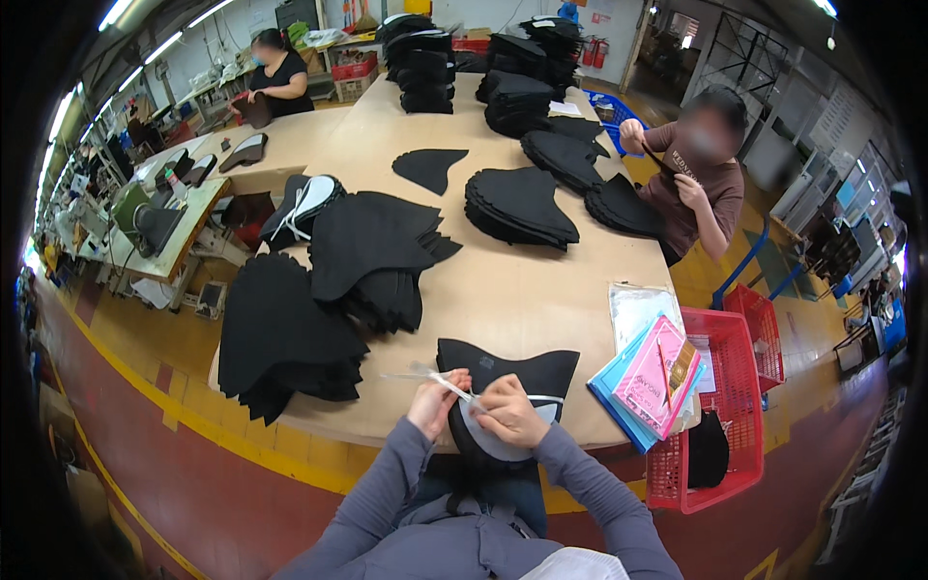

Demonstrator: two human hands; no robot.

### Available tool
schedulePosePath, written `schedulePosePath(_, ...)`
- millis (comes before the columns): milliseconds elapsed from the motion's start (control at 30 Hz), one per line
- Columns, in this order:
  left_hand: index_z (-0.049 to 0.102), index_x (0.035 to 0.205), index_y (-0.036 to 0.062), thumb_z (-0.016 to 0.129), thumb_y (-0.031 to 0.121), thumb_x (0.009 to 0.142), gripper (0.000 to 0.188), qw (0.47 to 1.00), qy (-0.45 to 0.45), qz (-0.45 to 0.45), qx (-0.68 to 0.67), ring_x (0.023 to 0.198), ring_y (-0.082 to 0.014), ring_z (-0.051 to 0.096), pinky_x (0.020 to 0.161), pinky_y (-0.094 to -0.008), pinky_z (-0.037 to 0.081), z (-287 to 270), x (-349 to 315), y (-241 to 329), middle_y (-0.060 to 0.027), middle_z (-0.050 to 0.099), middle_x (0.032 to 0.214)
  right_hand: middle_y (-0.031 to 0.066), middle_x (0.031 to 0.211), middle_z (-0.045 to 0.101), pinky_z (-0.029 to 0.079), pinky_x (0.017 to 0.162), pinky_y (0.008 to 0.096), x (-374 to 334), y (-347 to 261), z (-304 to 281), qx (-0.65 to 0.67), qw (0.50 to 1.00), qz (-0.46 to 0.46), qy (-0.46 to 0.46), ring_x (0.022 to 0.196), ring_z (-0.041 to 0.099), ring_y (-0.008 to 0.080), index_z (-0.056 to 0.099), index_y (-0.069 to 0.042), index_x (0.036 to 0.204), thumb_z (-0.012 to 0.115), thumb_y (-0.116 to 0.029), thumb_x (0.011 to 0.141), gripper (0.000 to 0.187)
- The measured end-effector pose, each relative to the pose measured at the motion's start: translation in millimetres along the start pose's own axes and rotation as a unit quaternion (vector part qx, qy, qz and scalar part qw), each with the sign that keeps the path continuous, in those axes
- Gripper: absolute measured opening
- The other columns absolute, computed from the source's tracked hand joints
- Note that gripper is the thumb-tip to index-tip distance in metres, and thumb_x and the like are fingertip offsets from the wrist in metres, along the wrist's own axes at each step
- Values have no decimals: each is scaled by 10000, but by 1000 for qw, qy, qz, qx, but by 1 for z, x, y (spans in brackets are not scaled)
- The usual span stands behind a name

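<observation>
In front of me at the table's near edge lies a bundle of black curved cut pieces (522, 367), with a light grey shaped piece (499, 445) on top. A thin white strip (546, 398) runs across the bundle. My left hand (437, 401) is closed on the strip, and its loose end sticks out to the left. Just beside it, over the bundle, my right hand (512, 414) is closed with its fingers bent round the same strip. The fingers hide where the strip's parts meet.
Large black piles (285, 329) stand to the left, near a tied bundle (311, 196). More black stacks (522, 205) sit farther back. Papers and a pink booklet (659, 377) lie on the right corner by a red crate (735, 425). A co-worker (701, 184) stands right.
</observation>
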State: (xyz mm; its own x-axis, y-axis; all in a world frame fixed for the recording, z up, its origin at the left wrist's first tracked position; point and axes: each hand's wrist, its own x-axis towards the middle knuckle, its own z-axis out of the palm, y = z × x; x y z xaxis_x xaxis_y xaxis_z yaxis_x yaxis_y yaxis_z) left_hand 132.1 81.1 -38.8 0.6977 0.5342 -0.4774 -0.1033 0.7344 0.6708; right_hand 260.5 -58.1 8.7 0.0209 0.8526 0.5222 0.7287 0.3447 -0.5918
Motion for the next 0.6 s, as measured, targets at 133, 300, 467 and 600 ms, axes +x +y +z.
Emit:
schedulePosePath(133,665,1070,-23,545,120,957,218,989,-93,88,75,972,-159,637,873,-265,482,15,-16,-9,-75,692,977,65,1268,591,354,938,394,27,-2,16,-21,989,56,134,1105,483,230,715,-22,870,615,-131,848,149)
schedulePosePath(300,681,1074,-15,575,149,965,223,974,-102,136,149,963,-117,609,888,-249,447,9,-8,-14,-53,687,1006,58,1240,582,410,908,291,34,28,29,142,943,247,171,1044,487,184,666,18,1167,574,-202,939,330)
schedulePosePath(467,657,910,6,600,165,960,177,986,-30,160,37,822,-79,553,783,-220,432,32,-16,-13,11,618,876,48,867,564,443,722,249,19,16,6,197,930,311,-14,781,547,127,645,-9,1184,624,-197,927,319)
schedulePosePath(600,684,958,-18,643,186,939,209,969,-15,218,116,829,-89,568,783,-222,436,12,-11,-27,-23,645,884,62,819,587,438,635,268,5,14,14,143,936,322,0,717,564,137,660,-4,1082,661,-96,868,233)
